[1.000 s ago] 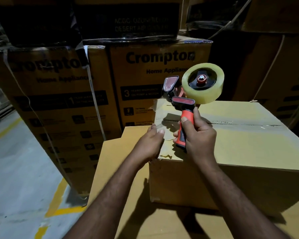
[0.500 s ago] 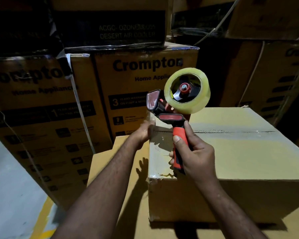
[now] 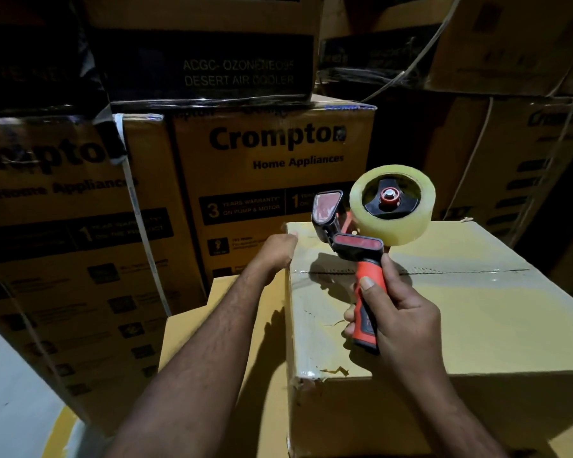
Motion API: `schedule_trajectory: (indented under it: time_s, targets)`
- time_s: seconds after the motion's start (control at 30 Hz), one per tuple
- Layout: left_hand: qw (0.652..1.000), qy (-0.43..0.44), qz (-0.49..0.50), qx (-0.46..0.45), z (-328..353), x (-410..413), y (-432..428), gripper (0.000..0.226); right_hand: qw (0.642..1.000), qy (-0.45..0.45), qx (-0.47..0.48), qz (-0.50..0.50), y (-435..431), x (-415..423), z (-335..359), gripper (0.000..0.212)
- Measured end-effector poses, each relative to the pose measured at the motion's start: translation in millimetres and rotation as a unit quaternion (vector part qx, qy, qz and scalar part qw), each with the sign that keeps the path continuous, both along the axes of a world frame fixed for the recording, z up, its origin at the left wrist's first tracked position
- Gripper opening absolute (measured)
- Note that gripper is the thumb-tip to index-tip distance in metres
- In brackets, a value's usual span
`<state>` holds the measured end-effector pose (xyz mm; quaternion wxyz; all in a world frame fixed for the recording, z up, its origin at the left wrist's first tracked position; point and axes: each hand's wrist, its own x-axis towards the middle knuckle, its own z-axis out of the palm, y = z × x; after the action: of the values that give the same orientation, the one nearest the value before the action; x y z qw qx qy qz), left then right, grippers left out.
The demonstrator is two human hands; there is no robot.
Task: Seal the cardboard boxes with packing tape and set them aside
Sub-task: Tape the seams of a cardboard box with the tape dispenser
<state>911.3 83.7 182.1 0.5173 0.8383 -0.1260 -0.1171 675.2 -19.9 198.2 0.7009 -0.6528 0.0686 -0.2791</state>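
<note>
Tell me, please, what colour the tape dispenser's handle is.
Orange-red plastic handle, with black trim; head view shows it best.

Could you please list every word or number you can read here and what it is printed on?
"Crompton", "Home Appliances": centre box.
"3 YEARS WARRANTY ON PUMP & MOTOR": same box.
"ACGC- OZONENEO95" (faint), "DESERT AIR COOLER": dark box above.
"Home Appliances": left box.
Small icon captions: blurred.

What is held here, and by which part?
The right hand grips the tape dispenser by its orange handle. The left hand is at the left edge of the box, fingers hidden; whether it holds cannot be told.
</note>
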Motion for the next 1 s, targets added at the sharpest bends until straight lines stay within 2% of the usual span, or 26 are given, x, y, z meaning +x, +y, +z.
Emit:
schedule_trajectory:
  time_s: [0.07,0.2,0.27,0.37,0.47,0.6,0.77,0.93,1.0]
  targets:
    - [1.000,0.019,0.003,-0.014,-2,7,3,0.031,1.000,0.001,-0.009,-0.004,0,1,-1,0.060]
    - [0.987,0.071,0.078,-0.119,-19,21,15,0.039,1.000,0.002,-0.009,-0.007,2,2,-1,0.060]
    - [0.985,0.043,0.109,-0.129,-28,29,14,0.029,1.000,0.000,-0.003,-0.008,3,5,-1,0.060]
    - [0.978,0.024,0.136,-0.155,-30,36,8,0.052,1.000,0.007,0.009,-0.010,4,9,-2,0.059]
    - [0.976,-0.001,0.131,-0.172,-24,41,2,0.051,1.000,0.010,0.012,-0.008,5,10,-1,0.061]
    - [0.977,-0.063,0.134,-0.151,-21,46,1,0.034,1.000,0.011,0.005,-0.017,4,9,-1,0.060]
    - [0.981,-0.100,0.149,-0.078,-12,41,-1,0.023,1.000,0.011,0.000,-0.027,5,8,-2,0.057]
    - [0.988,0.005,0.112,-0.110,-3,20,-2,0.020,0.999,0.007,-0.027,-0.037,2,8,-3,0.055]
    - [0.995,0.019,0.081,-0.064,-2,7,10,0.020,0.999,0.005,-0.020,-0.041,1,6,-4,0.056]
